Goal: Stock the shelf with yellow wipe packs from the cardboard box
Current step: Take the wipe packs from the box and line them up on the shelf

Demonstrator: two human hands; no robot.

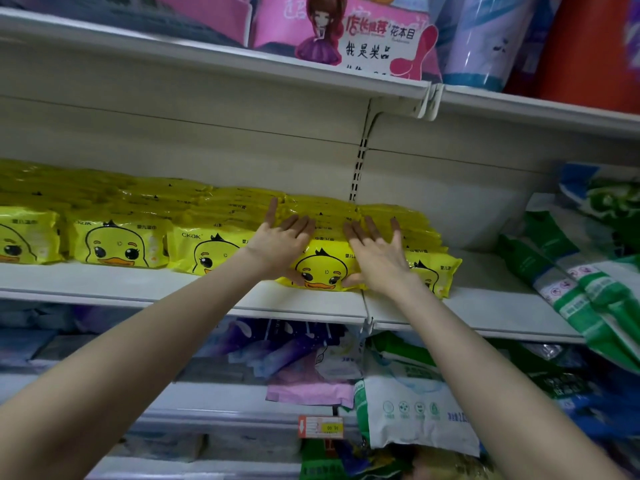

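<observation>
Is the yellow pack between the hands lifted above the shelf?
No, the yellow pack rests on the shelf, with the left hand and right hand on it.

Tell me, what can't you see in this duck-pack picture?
Cardboard box: outside the head view's edges.
Front duck pack: its ends hidden under the left hand and right hand, head view.
Price tag: head view, too blurred to read.

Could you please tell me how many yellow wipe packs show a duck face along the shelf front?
5 packs: one cut off far left, one beside it, a third, a fourth between the left hand and right hand, a fifth rightmost. More may hide behind.
</observation>
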